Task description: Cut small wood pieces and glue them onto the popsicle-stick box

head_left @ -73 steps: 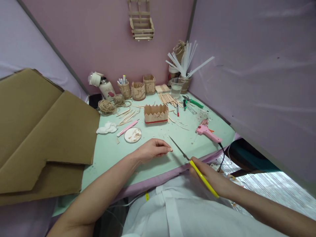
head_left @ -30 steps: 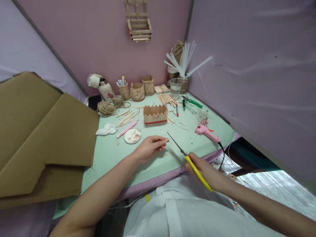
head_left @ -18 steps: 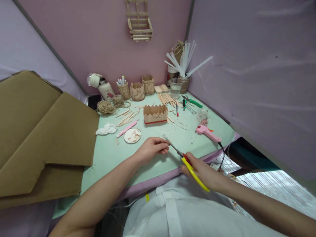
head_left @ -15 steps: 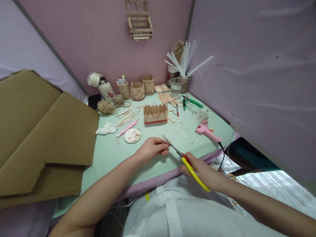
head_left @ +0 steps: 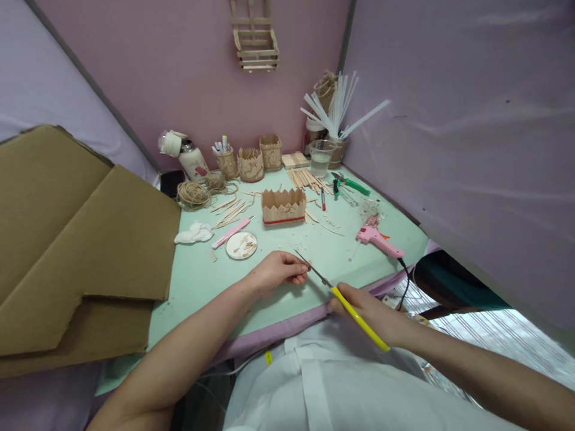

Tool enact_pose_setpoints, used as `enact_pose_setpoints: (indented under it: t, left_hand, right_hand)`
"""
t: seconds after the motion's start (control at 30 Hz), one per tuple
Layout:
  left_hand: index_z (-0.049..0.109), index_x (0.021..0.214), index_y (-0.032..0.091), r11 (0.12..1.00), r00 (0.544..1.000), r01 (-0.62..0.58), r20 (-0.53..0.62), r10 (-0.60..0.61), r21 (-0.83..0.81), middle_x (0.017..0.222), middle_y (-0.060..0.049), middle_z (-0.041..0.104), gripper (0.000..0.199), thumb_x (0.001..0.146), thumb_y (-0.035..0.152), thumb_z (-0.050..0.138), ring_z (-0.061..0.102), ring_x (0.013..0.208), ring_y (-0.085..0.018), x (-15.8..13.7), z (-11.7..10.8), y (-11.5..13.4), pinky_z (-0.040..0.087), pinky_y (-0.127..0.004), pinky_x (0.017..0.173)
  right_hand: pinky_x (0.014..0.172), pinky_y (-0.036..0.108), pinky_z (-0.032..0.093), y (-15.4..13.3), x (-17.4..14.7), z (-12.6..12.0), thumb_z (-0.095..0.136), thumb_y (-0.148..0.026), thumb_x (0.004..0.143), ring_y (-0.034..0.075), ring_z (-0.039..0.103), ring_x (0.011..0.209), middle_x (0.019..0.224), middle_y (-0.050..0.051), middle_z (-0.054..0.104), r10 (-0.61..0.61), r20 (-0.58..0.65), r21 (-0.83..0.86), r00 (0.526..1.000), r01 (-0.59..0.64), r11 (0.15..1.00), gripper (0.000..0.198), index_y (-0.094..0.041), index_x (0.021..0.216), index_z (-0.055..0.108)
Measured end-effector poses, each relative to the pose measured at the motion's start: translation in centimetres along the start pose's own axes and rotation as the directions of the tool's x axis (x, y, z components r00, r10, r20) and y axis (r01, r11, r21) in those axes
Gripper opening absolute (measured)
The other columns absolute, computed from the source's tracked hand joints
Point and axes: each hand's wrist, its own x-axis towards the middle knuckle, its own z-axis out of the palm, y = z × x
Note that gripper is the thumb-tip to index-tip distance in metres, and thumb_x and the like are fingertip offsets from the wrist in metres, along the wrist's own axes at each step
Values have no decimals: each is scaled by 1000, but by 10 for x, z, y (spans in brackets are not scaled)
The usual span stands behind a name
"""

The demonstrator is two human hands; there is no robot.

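Note:
Yellow-handled scissors [head_left: 359, 317] are gripped in my right hand [head_left: 371, 311], near the front edge of the table. Their blades reach up and left to the fingertips of my left hand [head_left: 281, 272]. Those fingers are pinched around a tiny piece that is mostly hidden, too small to name. Just beyond my hands stands a wooden box [head_left: 283, 214] with a zigzag top edge and a red band along its bottom. A small round dish [head_left: 230, 252] with little wood bits in it lies left of the box, beside a pink pen-like tool [head_left: 233, 233].
A pink glue gun [head_left: 380, 240] lies at right, its cord hanging over the edge. Green-handled pliers [head_left: 357, 186], wooden sticks [head_left: 308, 179], a water cup [head_left: 320, 163] and twine [head_left: 193, 196] are further back. Large cardboard [head_left: 90, 239] covers the left side.
The scissor blades have closed together beside my left fingertips, and the red inner handle is now hidden. My left hand has barely moved.

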Motion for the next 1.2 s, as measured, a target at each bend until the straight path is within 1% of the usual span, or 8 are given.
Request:
enact_pose_setpoints:
  t: [0.13, 0.27, 0.47, 0.57, 0.77, 0.9, 1.03, 1.2]
  left_hand:
    - [67, 71, 9, 997, 997, 78, -4, -78, -5, 63, -4, 63, 32, 56, 34, 79, 54, 54, -7, 2, 1, -1, 46, -22, 59]
    - [67, 70, 8, 994, 994, 107, -17, -107, -18, 63, -4, 63, 29, 57, 30, 79, 54, 53, -7, 6, 1, -5, 46, -22, 58]
    - [67, 70, 7, 990, 990, 135, -22, -136, -30, 62, -5, 63, 28, 57, 29, 78, 55, 53, -7, 6, 0, -6, 46, -22, 57]
    - [66, 69, 6, 990, 990, 138, -26, -138, -28, 61, -5, 63, 28, 57, 28, 78, 55, 53, -7, 5, 0, -5, 46, -21, 56]
    - [66, 71, 6, 988, 987, 154, -32, -155, -28, 60, -4, 62, 27, 58, 27, 77, 54, 52, -7, 5, 1, -3, 45, -21, 55]
    - [66, 72, 7, 990, 990, 141, 3, -142, 18, 57, -3, 60, 25, 64, 30, 72, 53, 49, -6, 3, 1, -2, 39, -19, 49]
    - [66, 70, 8, 990, 994, 100, 34, -104, 97, 53, -1, 58, 22, 64, 29, 70, 48, 45, -5, -1, 2, -1, 32, -18, 44]
    - [66, 69, 8, 989, 994, 100, 37, -105, 113, 54, -2, 58, 21, 64, 28, 69, 47, 45, -5, -2, 0, 2, 31, -18, 43]
  right_hand:
    - [53, 24, 29, 2, 0, 2, 42, -60, 79, 12, 37, 60, 64, -4, 39, 37, 16, 34, 999, -37, 999, 41, -21, 69, 36]
    - [49, 23, 27, 0, -1, 2, 43, -62, 78, 11, 37, 55, 59, -4, 40, 57, 30, 37, 998, -58, 998, 43, -21, 68, 38]
    - [47, 23, 29, -4, 1, 4, 45, -62, 78, 10, 36, 52, 56, -5, 39, 49, 49, 68, 998, -52, 996, 44, -20, 65, 38]
    - [44, 22, 27, -6, -1, 5, 45, -62, 78, 9, 36, 48, 53, -5, 39, 80, 61, 74, 995, -84, 994, 44, -21, 66, 38]
    - [44, 23, 27, -4, -1, 4, 45, -64, 77, 10, 37, 47, 51, -5, 40, 93, 64, 105, 994, -99, 990, 45, -21, 66, 38]
    - [45, 23, 28, -7, -1, 0, 43, -63, 78, 10, 37, 48, 51, -4, 39, 84, 42, 92, 996, -88, 992, 44, -21, 65, 39]
    - [45, 23, 29, -17, -6, -6, 47, -60, 77, 9, 36, 49, 52, -4, 39, 30, 84, 59, 996, -35, 998, 44, -21, 61, 36]
    - [45, 23, 29, -22, -4, -7, 46, -62, 77, 10, 36, 49, 54, -4, 41, 56, 98, 68, 994, -63, 996, 44, -21, 64, 38]
